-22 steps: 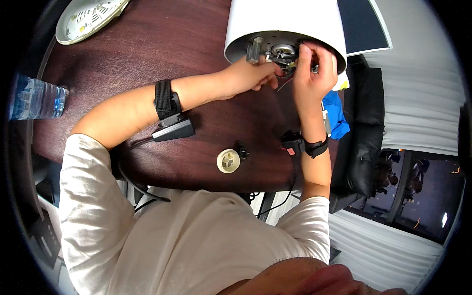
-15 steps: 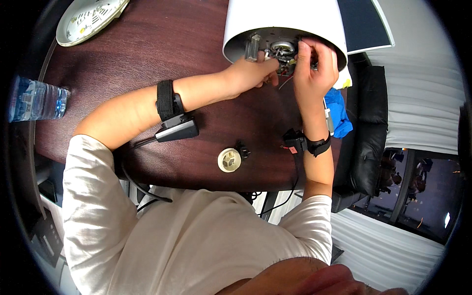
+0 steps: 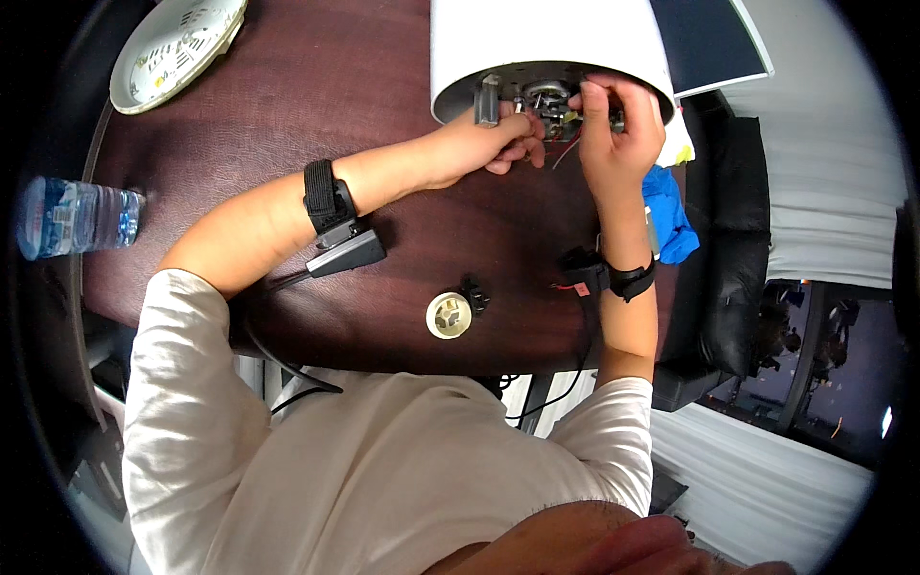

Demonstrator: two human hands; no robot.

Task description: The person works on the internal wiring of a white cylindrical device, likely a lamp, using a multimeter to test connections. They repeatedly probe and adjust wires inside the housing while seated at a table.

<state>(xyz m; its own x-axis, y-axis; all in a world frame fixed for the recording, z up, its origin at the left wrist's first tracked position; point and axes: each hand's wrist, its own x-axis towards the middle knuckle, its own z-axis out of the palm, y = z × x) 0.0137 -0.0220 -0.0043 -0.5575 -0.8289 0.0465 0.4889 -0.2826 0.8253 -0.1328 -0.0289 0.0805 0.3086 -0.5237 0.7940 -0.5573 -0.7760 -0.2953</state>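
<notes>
Lamp (image 3: pixel 537 43), white and lying on its side at the far edge of the dark counter (image 3: pixel 287 125), shows its open base with wires. Left hand (image 3: pixel 484 144) pinches parts at the base; right hand (image 3: pixel 613 125) grips the wiring just beside it. A blue cloth (image 3: pixel 669 216) lies right.

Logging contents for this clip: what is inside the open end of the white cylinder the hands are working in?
Inside the white cylinder: metal parts and thin red wires, with the left hand and right hand at the opening. Deeper inside is hidden by its wall and the fingers.
</notes>
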